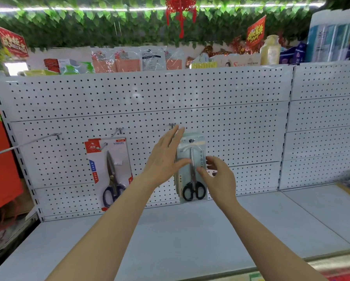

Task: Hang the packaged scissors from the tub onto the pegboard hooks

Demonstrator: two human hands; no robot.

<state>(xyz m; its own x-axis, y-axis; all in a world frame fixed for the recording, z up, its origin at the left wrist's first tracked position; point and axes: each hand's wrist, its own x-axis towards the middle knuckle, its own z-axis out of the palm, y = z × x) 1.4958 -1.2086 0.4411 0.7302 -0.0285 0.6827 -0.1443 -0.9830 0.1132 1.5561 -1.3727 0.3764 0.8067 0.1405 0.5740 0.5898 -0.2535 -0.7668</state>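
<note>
Black-handled scissors pack (192,169) hangs between both hands' fingers (175,136), touching.

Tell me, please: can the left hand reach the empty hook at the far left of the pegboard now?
Probably yes. The left hand is open, and nothing stands between it and the empty hook.

Leaf garland (93,16), red lantern (179,9) overhead

I face a grey shelf (190,236); green leaf garlands (89,27) overhead; a light strip (141,9) above; red lantern (180,11) hanging.
</note>
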